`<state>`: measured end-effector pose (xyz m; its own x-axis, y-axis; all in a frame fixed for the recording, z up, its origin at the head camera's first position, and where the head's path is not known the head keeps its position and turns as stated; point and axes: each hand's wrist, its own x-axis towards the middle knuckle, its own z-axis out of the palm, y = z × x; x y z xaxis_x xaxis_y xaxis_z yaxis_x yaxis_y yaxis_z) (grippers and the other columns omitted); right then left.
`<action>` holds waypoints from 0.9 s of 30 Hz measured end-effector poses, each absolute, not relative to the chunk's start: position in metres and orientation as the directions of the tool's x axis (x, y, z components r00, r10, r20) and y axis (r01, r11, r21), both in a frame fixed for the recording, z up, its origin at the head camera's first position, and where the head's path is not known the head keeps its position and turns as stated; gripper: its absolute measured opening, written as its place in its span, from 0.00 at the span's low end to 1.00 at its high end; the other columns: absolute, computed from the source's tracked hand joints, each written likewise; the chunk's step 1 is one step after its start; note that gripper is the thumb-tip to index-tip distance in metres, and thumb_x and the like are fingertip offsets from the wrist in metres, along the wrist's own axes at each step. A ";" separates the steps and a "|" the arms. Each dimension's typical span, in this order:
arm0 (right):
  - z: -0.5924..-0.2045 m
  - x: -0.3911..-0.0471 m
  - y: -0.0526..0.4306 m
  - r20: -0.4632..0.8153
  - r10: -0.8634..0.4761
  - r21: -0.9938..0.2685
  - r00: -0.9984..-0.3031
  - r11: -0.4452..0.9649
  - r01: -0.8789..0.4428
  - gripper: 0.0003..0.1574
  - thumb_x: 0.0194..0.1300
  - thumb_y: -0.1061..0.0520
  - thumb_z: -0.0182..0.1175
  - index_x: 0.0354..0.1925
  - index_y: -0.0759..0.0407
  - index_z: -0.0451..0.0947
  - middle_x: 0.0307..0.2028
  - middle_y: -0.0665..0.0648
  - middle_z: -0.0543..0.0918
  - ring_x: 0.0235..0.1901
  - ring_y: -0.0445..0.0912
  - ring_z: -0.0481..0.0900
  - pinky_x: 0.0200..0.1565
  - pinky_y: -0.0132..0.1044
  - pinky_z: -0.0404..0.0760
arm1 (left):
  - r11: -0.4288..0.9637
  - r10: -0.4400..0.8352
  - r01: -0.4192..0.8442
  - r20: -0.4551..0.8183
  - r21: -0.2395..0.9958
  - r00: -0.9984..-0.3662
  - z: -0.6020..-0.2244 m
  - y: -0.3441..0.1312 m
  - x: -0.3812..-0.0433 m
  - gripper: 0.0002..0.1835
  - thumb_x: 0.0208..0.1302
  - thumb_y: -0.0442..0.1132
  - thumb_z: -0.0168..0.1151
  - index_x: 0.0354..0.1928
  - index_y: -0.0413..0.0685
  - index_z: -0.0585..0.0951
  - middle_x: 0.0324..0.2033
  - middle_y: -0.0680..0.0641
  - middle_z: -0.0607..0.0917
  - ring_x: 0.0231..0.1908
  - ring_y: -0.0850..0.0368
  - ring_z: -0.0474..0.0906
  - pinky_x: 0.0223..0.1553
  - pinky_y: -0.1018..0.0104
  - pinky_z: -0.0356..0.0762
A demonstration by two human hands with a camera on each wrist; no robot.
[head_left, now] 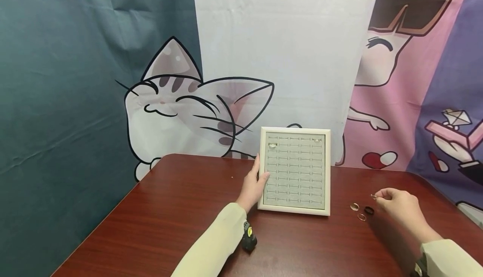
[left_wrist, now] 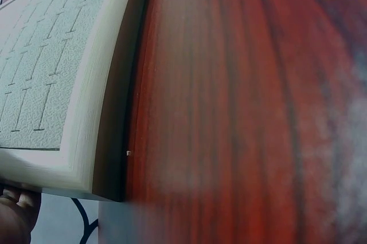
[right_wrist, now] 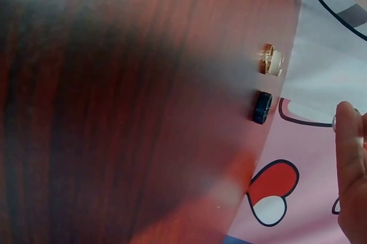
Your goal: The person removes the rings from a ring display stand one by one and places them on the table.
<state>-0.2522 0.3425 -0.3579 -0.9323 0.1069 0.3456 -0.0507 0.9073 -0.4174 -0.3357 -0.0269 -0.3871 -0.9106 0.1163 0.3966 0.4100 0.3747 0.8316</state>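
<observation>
A white-framed ring display board (head_left: 294,170) with rows of slots in grey fabric stands upright on the table. My left hand (head_left: 253,186) holds its left side, thumb on the front of the frame; in the left wrist view, fingers show at the frame's edge (left_wrist: 86,124). One ring (head_left: 272,145) sits in a slot at the upper left, another (head_left: 316,140) at the upper right. My right hand (head_left: 403,207) pinches a small silvery ring (head_left: 373,196) between thumb and fingertips, above the table. Just left of it lie a black ring (head_left: 369,210), a gold ring (head_left: 362,217) and a wider pale-gold ring (head_left: 354,206).
The dark red wooden table (head_left: 181,197) has rounded far corners. Behind it hangs a printed cloth backdrop (head_left: 286,50) with a cartoon cat and a cartoon figure. A black wrist device (head_left: 248,237) is strapped at my left sleeve.
</observation>
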 end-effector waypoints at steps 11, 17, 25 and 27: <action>-0.366 -0.252 0.346 0.141 0.089 -0.489 -0.986 0.872 0.009 0.06 0.52 0.61 0.57 0.24 0.60 0.80 0.17 0.49 0.79 0.22 0.41 0.72 0.25 0.33 0.69 | 0.377 0.108 0.394 0.382 0.838 -0.918 -0.386 -0.026 -0.337 0.36 0.69 0.43 0.50 0.72 0.67 0.46 0.62 0.44 0.70 0.44 0.54 0.77 0.51 0.56 0.72; -0.375 -0.254 0.348 0.046 0.106 -0.549 -0.993 0.833 0.064 0.07 0.54 0.64 0.56 0.22 0.63 0.78 0.17 0.49 0.79 0.19 0.41 0.77 0.24 0.33 0.75 | 0.355 0.117 0.368 0.350 0.859 -0.929 -0.388 -0.026 -0.336 0.36 0.69 0.44 0.50 0.72 0.71 0.44 0.61 0.45 0.72 0.42 0.57 0.77 0.50 0.57 0.72; -0.381 -0.256 0.351 0.049 0.115 -0.564 -0.992 0.823 0.068 0.07 0.53 0.64 0.57 0.21 0.64 0.77 0.19 0.50 0.79 0.19 0.41 0.79 0.23 0.33 0.77 | 0.362 0.109 0.367 0.353 0.857 -0.929 -0.389 -0.026 -0.336 0.37 0.69 0.43 0.50 0.72 0.72 0.44 0.62 0.45 0.71 0.43 0.56 0.77 0.51 0.57 0.72; -0.382 -0.256 0.352 0.049 0.118 -0.572 -0.992 0.817 0.069 0.07 0.53 0.64 0.57 0.21 0.64 0.77 0.19 0.50 0.79 0.18 0.41 0.79 0.23 0.33 0.78 | 0.365 0.106 0.368 0.355 0.855 -0.929 -0.389 -0.026 -0.336 0.37 0.69 0.43 0.51 0.72 0.72 0.44 0.62 0.45 0.71 0.43 0.56 0.77 0.50 0.57 0.72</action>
<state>-0.2563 0.3516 -0.3817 -0.9918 0.1180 0.0492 0.0689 0.8173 -0.5720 -0.3362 -0.0262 -0.3886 -0.9288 0.1065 0.3548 0.3685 0.3652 0.8549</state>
